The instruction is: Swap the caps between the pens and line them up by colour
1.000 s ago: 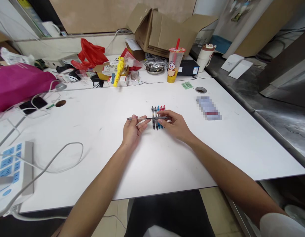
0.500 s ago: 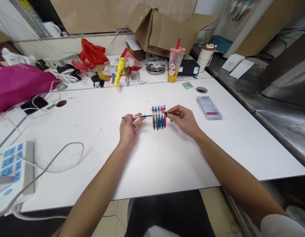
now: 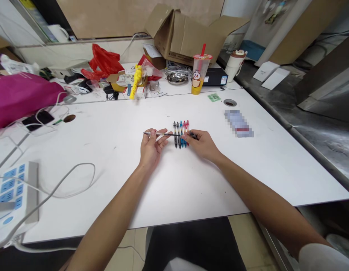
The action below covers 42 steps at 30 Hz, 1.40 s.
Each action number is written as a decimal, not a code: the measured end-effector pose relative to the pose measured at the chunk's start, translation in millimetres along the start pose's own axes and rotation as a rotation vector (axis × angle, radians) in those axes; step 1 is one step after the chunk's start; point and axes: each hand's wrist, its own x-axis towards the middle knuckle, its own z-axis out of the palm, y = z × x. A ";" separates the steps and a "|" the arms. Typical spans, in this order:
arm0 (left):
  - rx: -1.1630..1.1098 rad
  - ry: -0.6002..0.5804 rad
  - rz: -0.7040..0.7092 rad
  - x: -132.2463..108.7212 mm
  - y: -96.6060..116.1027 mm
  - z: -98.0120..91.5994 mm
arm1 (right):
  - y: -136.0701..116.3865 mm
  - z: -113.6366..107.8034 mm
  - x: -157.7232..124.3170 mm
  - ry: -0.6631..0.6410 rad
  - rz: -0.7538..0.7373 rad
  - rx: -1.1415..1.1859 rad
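Both my hands hold a thin dark pen level above the white table, with its tip pointing left. My left hand pinches the pen's left part between thumb and fingers. My right hand grips its right end, which lies partly hidden in the fingers. The held pen crosses just above a row of several pens lying side by side, with black, blue and red barrels. My right fingers rest over the lower ends of the red and blue pens.
A power strip and white cable lie at the left. A pixelated paper sits on the right. A magenta bag is at far left. Behind the table stand a drink cup, a cardboard box and assorted clutter.
My right hand has moved left and toward me, closer to the left hand. The held pen has shifted slightly right with both hands still on it. The row of pens stays in place.
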 end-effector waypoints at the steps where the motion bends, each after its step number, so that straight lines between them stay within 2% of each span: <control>1: 0.003 -0.002 0.001 -0.1 0.3 0.3 | -0.4 -0.5 0.1 0.007 -0.005 0.005; 5: 0.020 0.038 0.004 1.4 2.2 -0.6 | -2.5 -4.8 1.3 0.038 -0.022 0.004; 11: 0.060 0.208 0.066 8.7 10.0 -10.6 | 3.0 -15.3 6.0 0.073 -0.050 -0.020; 14: 0.060 0.228 0.074 10.8 12.4 -14.1 | 5.0 -19.3 7.9 0.080 -0.052 -0.035; 23: 0.039 0.196 0.026 6.0 9.2 -6.7 | 2.1 -18.8 5.9 0.054 -0.041 -0.048; 31: 0.036 0.183 0.031 7.7 6.5 -7.6 | 0.5 -21.3 6.2 0.053 -0.059 -0.053; 38: 0.028 -0.006 -0.086 0.0 -6.6 3.6 | -0.3 -6.3 0.1 -0.034 -0.050 -0.048; 42: 0.032 0.042 -0.061 0.6 -4.9 1.3 | -0.8 -7.5 -0.7 -0.066 -0.072 -0.016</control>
